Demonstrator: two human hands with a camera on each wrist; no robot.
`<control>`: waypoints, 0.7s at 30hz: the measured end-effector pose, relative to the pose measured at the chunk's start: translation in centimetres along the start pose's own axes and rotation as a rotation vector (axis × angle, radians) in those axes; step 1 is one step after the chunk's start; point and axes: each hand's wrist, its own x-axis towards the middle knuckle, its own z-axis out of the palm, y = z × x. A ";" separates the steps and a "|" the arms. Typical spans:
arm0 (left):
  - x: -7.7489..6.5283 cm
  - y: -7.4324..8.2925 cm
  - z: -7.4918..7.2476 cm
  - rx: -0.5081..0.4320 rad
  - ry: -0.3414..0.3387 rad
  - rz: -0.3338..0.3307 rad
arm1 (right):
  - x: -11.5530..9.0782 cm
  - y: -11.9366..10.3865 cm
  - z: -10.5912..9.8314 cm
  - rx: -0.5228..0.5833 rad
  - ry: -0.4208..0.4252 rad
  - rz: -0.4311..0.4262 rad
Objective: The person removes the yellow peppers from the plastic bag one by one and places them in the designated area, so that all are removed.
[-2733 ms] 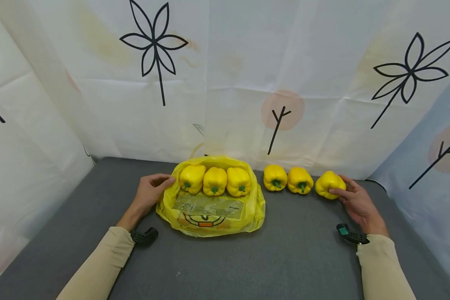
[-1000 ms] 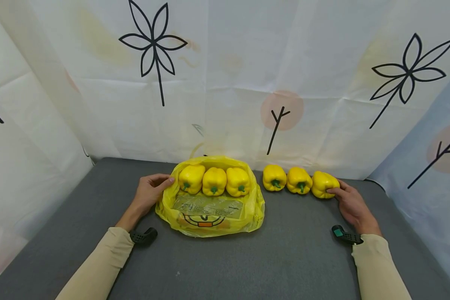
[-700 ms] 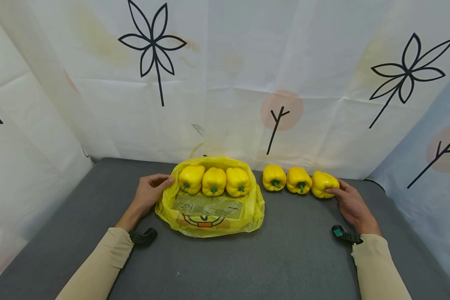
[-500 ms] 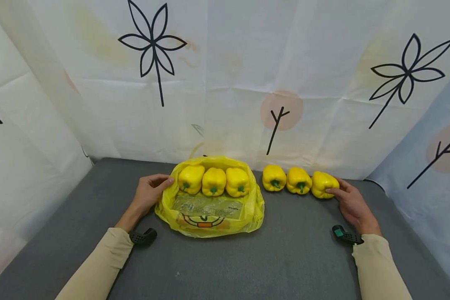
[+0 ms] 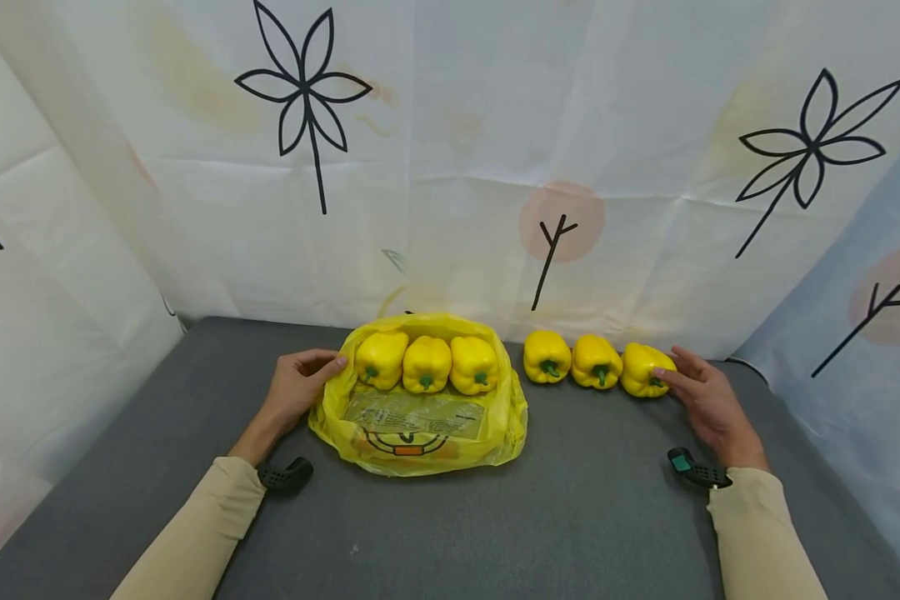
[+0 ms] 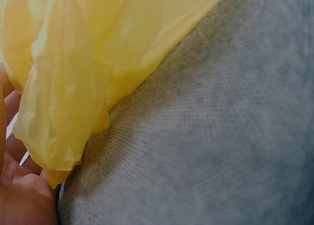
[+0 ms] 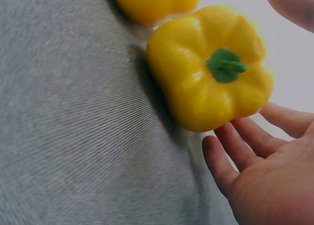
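Observation:
A yellow plastic bag lies with its mouth open, and three yellow bell peppers sit in a row inside. My left hand pinches the bag's left rim between thumb and fingers; in the left wrist view the yellow film covers part of the fingers. Right of the bag stands a second row of three bell peppers. At its right end is a bell pepper with its green stem facing out. My right hand is right beside it, fingers spread and thumb lifted away from the others.
The other two loose bell peppers are the left one by the bag and the middle one. All stand near the back edge of the grey table. Behind hangs a white patterned curtain.
The rightmost bell pepper has shifted left against the middle one and turned so its stem shows. My right hand has loosened from it and spread its fingers. The left hand stays put.

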 end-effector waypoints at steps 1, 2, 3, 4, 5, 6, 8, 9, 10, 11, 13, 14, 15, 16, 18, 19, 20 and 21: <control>0.0 0.0 0.0 0.002 0.000 0.003 | 0.0 -0.1 0.0 -0.010 0.005 -0.002; 0.0 0.0 0.0 0.002 0.000 0.005 | 0.0 -0.1 -0.1 -0.018 0.010 -0.005; -0.1 0.0 0.0 0.005 -0.001 0.007 | 0.0 -0.2 -0.1 -0.021 0.015 -0.009; -0.1 0.0 0.0 0.006 -0.001 0.009 | 0.0 -0.3 -0.2 -0.017 0.018 -0.012; -0.1 0.0 0.0 0.007 -0.001 0.010 | 0.0 -0.4 -0.2 -0.011 0.022 -0.016; -0.1 0.0 0.0 0.008 -0.002 0.010 | 0.0 -0.4 -0.2 -0.010 0.027 -0.021; -0.1 0.0 0.0 0.009 -0.002 0.009 | -0.1 -0.7 -0.3 -0.015 0.039 -0.034; -0.1 0.0 0.0 0.009 -0.001 0.009 | -0.2 -0.8 -0.3 -0.020 0.044 -0.042; -0.1 0.0 0.0 0.007 -0.001 0.009 | -0.3 -0.9 -0.3 -0.029 0.050 -0.053; -0.1 0.0 0.0 0.006 -0.001 0.009 | -0.4 -1.0 -0.3 -0.039 0.057 -0.065; -0.1 0.0 0.0 0.004 0.000 0.009 | -0.5 -1.3 -0.2 -0.055 0.070 -0.091; -0.1 0.0 0.0 0.003 0.000 0.008 | -0.6 -1.5 -0.1 -0.058 0.077 -0.104; -0.1 0.1 0.0 0.003 0.000 0.006 | -0.6 -1.6 -0.1 -0.062 0.081 -0.117; -0.1 0.1 0.0 0.002 -0.001 0.004 | -0.7 -1.8 0.0 -0.061 0.086 -0.127; -0.1 0.1 0.0 0.005 0.000 0.000 | -0.7 -2.1 0.1 -0.063 0.088 -0.148; -0.1 0.1 0.0 0.007 0.000 -0.003 | -0.8 -2.3 0.2 -0.063 0.087 -0.158; -0.1 0.1 0.0 0.009 0.001 -0.005 | -0.8 -2.5 0.2 -0.061 0.085 -0.167; -0.1 0.1 0.0 0.011 0.001 -0.006 | -0.9 -2.6 0.3 -0.060 0.082 -0.176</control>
